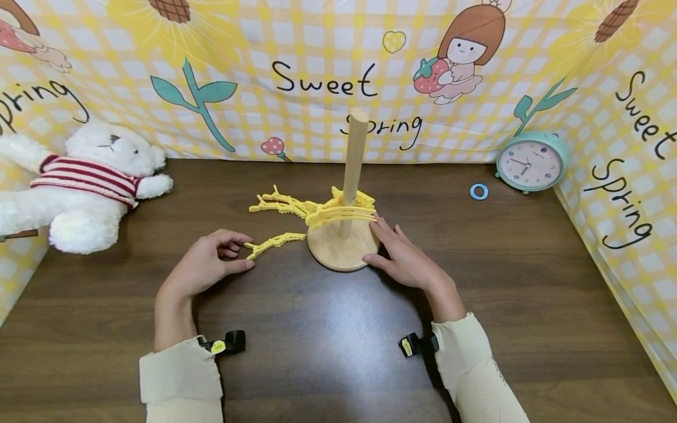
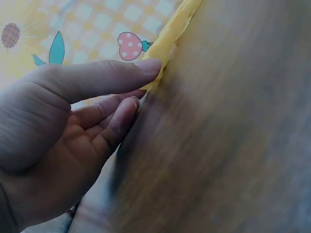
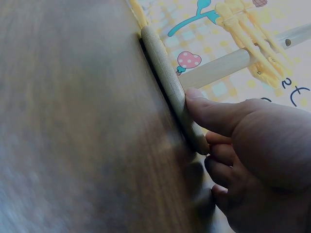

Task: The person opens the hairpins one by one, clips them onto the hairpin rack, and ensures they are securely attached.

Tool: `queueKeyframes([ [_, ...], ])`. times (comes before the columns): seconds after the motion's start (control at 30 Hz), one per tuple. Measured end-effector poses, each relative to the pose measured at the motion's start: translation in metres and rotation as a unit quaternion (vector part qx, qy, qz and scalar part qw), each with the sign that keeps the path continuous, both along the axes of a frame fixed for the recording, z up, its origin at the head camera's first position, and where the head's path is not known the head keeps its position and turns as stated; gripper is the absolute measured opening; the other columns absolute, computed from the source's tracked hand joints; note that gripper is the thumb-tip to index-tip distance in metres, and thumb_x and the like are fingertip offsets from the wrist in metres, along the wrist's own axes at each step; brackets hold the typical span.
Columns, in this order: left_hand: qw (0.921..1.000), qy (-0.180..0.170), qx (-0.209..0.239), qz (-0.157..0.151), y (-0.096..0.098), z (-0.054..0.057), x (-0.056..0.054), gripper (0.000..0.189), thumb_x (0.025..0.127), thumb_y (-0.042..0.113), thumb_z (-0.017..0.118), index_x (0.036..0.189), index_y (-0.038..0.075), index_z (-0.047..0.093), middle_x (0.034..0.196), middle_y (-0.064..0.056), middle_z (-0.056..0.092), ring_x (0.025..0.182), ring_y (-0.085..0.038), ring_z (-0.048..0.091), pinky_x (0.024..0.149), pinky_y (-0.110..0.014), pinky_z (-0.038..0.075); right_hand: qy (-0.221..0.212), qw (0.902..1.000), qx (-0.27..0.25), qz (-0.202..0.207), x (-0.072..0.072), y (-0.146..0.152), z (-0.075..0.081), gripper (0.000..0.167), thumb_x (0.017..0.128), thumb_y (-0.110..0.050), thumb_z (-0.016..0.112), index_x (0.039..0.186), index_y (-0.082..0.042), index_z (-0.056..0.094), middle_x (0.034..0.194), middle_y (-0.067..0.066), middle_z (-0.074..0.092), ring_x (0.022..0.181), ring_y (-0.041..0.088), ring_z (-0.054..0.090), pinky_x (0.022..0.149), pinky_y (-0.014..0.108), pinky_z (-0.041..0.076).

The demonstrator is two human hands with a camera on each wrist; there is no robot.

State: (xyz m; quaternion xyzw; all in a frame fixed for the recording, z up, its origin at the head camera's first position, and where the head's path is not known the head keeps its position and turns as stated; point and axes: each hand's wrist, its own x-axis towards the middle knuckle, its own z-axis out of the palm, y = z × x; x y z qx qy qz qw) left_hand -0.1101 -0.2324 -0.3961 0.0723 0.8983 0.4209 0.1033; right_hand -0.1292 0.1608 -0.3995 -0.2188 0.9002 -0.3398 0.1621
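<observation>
My left hand (image 1: 203, 264) pinches the forked end of a yellow alligator hair clip (image 1: 276, 241) between thumb and fingers. The clip's long tip points right and reaches the left edge of a round wooden base. That base (image 1: 335, 255) belongs to a wooden stand with an upright post (image 1: 354, 164). More yellow hair clips (image 1: 338, 212) are gathered around the post above the base, some with forked ends toward the left. At the base's right edge, my right hand (image 1: 404, 255) grips the rim (image 3: 167, 80), thumb on top and fingers around the side.
A white teddy bear (image 1: 100, 188) in a striped sweater lies at the left. A light blue ring (image 1: 478, 191) and a mint alarm clock (image 1: 531, 163) are at the back right. Checkered printed cloth (image 1: 317, 35) walls the brown wooden table (image 1: 317, 364) at the back and sides.
</observation>
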Motion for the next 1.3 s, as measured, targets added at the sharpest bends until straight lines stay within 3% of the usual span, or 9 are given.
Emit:
queueKeyframes([
  [0.27,0.9997,0.017,0.012,0.010,0.003,0.002,0.000,0.040,0.087,0.021,0.083,0.119,0.003,0.068,0.109,-0.015,0.067,0.097,-0.024,0.060,0.081,-0.020,0.048,0.004,1.0000,-0.001,0.002,0.000,0.000,0.000,0.073,0.105,-0.031,0.058,0.160,-0.002,0.020,0.168,0.012,0.007,0.155,0.025,0.005,0.124,0.044,0.002],
  [0.37,0.9985,0.039,0.032,0.021,0.005,0.004,-0.001,0.037,0.087,0.020,0.083,0.116,0.002,0.066,0.105,-0.014,0.067,0.094,-0.021,0.062,0.078,-0.017,0.050,0.002,1.0000,-0.002,0.001,0.000,0.000,0.000,0.073,0.105,-0.031,0.058,0.160,-0.002,0.020,0.168,0.012,0.006,0.155,0.025,0.005,0.124,0.044,0.002],
  [0.47,0.9942,0.083,0.056,0.040,0.010,0.009,-0.002,0.036,0.087,0.017,0.083,0.114,0.000,0.065,0.103,-0.015,0.068,0.092,-0.016,0.063,0.077,-0.016,0.051,0.000,1.0000,0.000,-0.001,0.000,0.000,0.000,0.073,0.105,-0.031,0.058,0.161,-0.003,0.020,0.168,0.011,0.006,0.155,0.025,0.004,0.124,0.044,0.002],
  [0.53,0.9870,0.123,0.084,0.060,0.015,0.013,-0.002,0.034,0.087,0.012,0.082,0.114,-0.001,0.066,0.104,-0.016,0.068,0.092,-0.014,0.064,0.080,-0.016,0.051,-0.001,1.0000,0.001,-0.003,0.000,0.000,0.000,0.073,0.105,-0.032,0.058,0.161,-0.003,0.020,0.168,0.011,0.006,0.155,0.026,0.003,0.124,0.045,0.002],
  [0.6,0.9743,0.172,0.120,0.083,0.021,0.018,-0.004,0.032,0.086,0.006,0.080,0.116,-0.002,0.068,0.105,-0.016,0.068,0.093,-0.015,0.064,0.083,-0.017,0.051,0.000,1.0000,0.002,-0.003,0.000,0.000,0.000,0.073,0.105,-0.032,0.058,0.161,-0.003,0.020,0.168,0.011,0.006,0.155,0.026,0.004,0.124,0.045,0.002],
  [0.8,0.9095,0.316,0.228,0.144,0.049,0.037,-0.009,0.036,0.082,-0.014,0.072,0.117,-0.007,0.071,0.104,-0.008,0.066,0.094,-0.019,0.064,0.089,-0.023,0.053,0.001,1.0000,-0.001,-0.002,0.000,0.000,0.000,0.073,0.105,-0.032,0.058,0.161,-0.003,0.020,0.168,0.011,0.006,0.155,0.025,0.004,0.124,0.044,0.002],
  [0.93,0.8823,0.354,0.274,0.145,0.061,0.045,-0.010,0.034,0.083,-0.013,0.070,0.117,-0.009,0.070,0.105,-0.007,0.066,0.095,-0.024,0.065,0.091,-0.027,0.054,-0.002,1.0000,0.000,-0.002,0.000,-0.001,0.001,0.073,0.105,-0.031,0.058,0.161,-0.004,0.020,0.168,0.010,0.006,0.155,0.025,0.003,0.124,0.044,0.002],
  [1.03,0.8744,0.366,0.291,0.130,0.066,0.046,-0.010,0.033,0.084,-0.011,0.069,0.117,-0.010,0.070,0.107,-0.008,0.067,0.097,-0.026,0.065,0.093,-0.030,0.054,-0.005,1.0000,0.001,-0.004,0.000,-0.001,0.001,0.073,0.105,-0.032,0.058,0.161,-0.005,0.019,0.168,0.010,0.006,0.155,0.026,0.003,0.124,0.045,0.002],
  [1.3,0.8772,0.363,0.295,0.111,0.074,0.048,-0.010,0.034,0.087,-0.010,0.067,0.121,-0.011,0.068,0.111,-0.007,0.066,0.099,-0.023,0.064,0.092,-0.029,0.055,-0.011,0.9999,-0.001,-0.010,0.000,-0.001,0.001,0.074,0.105,-0.033,0.058,0.161,-0.005,0.020,0.168,0.010,0.006,0.155,0.028,0.001,0.124,0.046,0.003],
])
